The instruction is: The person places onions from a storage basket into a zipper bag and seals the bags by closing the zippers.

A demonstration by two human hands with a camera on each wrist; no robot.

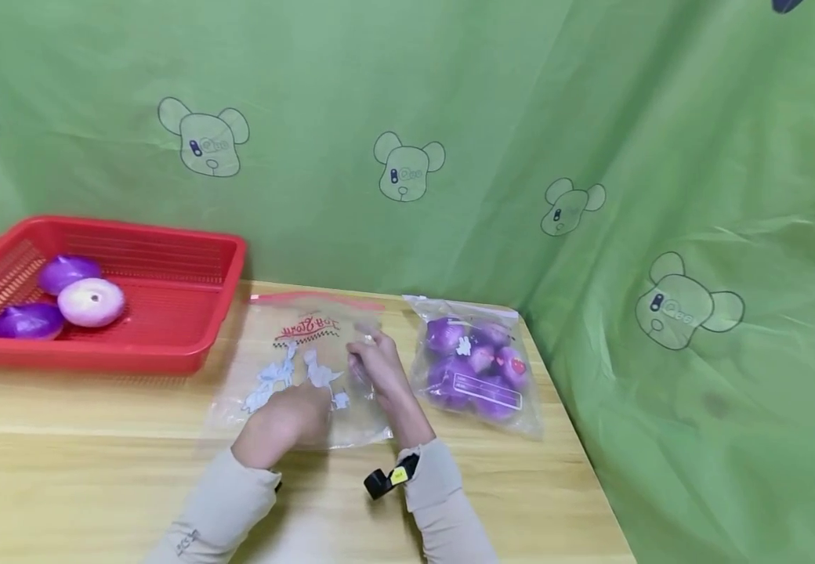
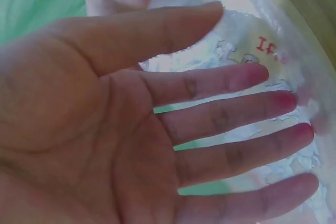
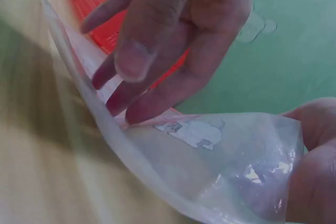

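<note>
A clear zip bag [image 1: 309, 317] with a red strip along its far edge lies on the table, printed with red lettering and pale figures. My left hand [image 1: 295, 419], blurred in the head view, is over the bag's near part. In the left wrist view that hand [image 2: 157, 124] has its fingers straight and spread, thumb apart, with the bag behind them. Its fingertips [image 3: 142, 111] reach the bag's film in the right wrist view. My right hand [image 1: 379, 364] grips the bag's right side, and at the right wrist view's edge this hand [image 3: 317, 166] holds raised film.
Left of the bag stands a red plastic basket [image 1: 168, 356] holding two purple onions [image 1: 30, 321] and a paler one [image 1: 92, 302]. To the right lies another zip bag [image 1: 474, 368] filled with several purple onions. A green printed curtain [image 1: 478, 157] hangs behind and to the right.
</note>
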